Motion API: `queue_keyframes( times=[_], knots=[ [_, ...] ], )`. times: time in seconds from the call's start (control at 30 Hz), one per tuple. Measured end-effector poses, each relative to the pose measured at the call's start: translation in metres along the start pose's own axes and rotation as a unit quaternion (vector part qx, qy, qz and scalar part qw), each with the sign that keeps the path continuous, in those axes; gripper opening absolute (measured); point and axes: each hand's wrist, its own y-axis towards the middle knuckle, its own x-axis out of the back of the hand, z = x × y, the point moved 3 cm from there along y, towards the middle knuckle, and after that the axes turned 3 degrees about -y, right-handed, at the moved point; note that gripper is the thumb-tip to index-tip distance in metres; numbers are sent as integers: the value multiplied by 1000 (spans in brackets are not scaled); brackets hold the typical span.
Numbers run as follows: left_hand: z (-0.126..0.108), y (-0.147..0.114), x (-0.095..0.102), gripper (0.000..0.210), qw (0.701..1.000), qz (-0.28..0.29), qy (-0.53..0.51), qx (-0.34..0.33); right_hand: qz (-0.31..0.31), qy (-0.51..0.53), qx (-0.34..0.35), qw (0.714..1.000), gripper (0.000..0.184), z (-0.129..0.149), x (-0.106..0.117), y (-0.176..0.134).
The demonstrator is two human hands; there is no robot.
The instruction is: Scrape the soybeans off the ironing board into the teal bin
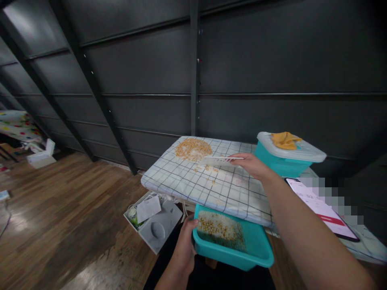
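My right hand (249, 163) is closed around the end of a white flat plastic scraper with slots (216, 161). The scraper lies low over the checked cloth (181, 183), beside a pile of yellow kernels mixed with white grains (193, 149). A few stray kernels (208, 179) are scattered on the cloth nearby. My left hand (185, 245) grips the left rim of a teal plastic bin (234, 254), held over my lap just below the table edge. Inside the bin, yellow kernels and white grains (220, 228) lie mostly toward its left part.
A lidded teal box (276, 161) with a yellow cloth (286, 140) on top stands at the table's right. Nearer me lies a phone (322, 211). An open white box of odds and ends (155, 219) is low at left. Dark wall panels rise behind the table.
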Motion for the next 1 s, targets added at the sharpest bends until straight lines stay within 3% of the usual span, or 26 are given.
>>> queue_keyframes(
  times=[0.4,0.77,1.0],
  knots=[
    [-6,-7,-10,56,1000,-3,-9,-10,-93,15,-24,995,23,-7,12,1],
    [-7,-8,-12,62,1000,15,-5,-13,-52,-6,-34,998,12,8,16,-12],
    [-10,-9,-15,64,1000,6,-8,-14,-35,5,-43,998,10,1,26,-12]
  ],
)
